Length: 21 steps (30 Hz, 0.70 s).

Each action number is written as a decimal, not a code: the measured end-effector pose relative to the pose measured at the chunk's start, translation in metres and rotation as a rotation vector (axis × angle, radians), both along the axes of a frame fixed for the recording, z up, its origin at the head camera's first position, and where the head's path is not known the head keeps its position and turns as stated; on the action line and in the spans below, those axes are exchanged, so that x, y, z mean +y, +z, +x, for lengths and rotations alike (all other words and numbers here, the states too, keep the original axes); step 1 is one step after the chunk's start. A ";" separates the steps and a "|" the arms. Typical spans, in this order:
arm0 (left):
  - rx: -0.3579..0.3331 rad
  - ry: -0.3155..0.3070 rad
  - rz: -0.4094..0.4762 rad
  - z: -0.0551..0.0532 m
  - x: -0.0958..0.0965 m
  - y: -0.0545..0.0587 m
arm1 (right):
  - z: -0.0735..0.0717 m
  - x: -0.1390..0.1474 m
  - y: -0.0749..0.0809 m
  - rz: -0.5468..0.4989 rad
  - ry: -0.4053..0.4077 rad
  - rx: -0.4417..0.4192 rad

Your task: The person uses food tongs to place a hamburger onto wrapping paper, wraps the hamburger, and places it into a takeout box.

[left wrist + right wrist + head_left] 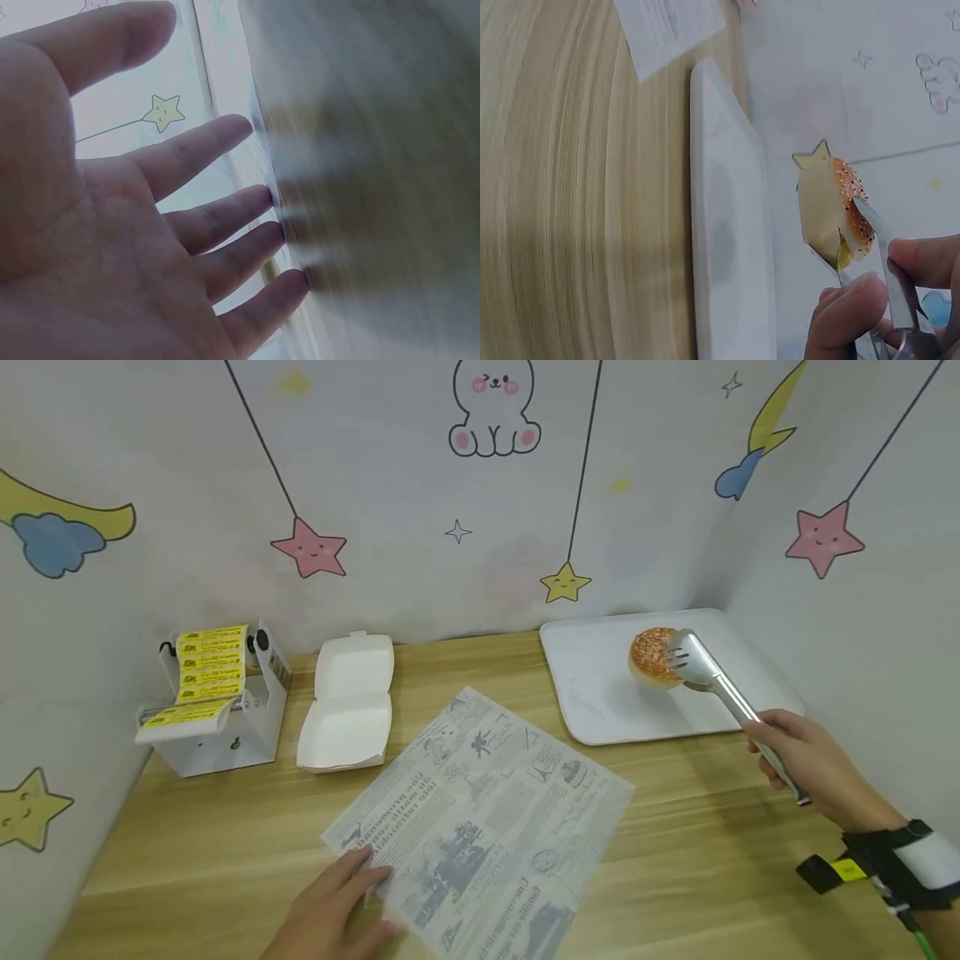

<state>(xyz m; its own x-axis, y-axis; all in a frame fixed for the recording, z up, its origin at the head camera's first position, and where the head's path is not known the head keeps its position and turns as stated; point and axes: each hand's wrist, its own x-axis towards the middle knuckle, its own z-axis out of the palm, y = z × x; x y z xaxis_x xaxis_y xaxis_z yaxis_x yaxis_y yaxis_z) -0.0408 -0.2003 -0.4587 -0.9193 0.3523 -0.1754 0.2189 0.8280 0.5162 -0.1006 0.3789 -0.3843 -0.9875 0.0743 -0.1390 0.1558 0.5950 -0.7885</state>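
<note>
The step in hand looks like lifting: the right hand (pixel 806 760) grips silver metal tongs (pixel 737 700), which clamp a round, golden-brown, sesame-topped bun (pixel 649 656) above the rectangular white tray (pixel 588 681). The left hand (pixel 330 902), fingers spread apart, touches the grey-printed, whitish paper sheet (pixel 517 810). Next probably calls for a steady, level carry to that sheet.

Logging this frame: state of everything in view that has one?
Paper: unfolded, spread flat
Box: lid open
Label dispenser: loaded, labels sticking out
Tray: lying flat
Bun: raised above tray
Tongs: closed on bun
Left hand: fingers spread, touching paper
Right hand: gripping tongs
</note>
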 end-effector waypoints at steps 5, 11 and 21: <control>-0.004 0.002 -0.014 -0.003 0.007 0.009 | 0.013 -0.034 0.018 -0.048 0.108 -0.001; 0.033 -0.003 0.004 0.000 0.004 0.006 | 0.022 -0.083 0.021 -0.156 0.287 -0.006; -0.010 0.014 0.009 0.003 0.005 0.012 | 0.023 -0.136 0.008 -0.183 0.427 -0.077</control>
<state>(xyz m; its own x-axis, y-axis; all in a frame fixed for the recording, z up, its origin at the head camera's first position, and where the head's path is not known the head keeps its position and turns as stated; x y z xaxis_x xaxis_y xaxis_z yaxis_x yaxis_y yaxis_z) -0.0379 -0.1954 -0.4463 -0.9224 0.3412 -0.1811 0.2024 0.8262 0.5258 -0.0775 0.2432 -0.3765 -0.9105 -0.3692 -0.1862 -0.0103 0.4705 -0.8823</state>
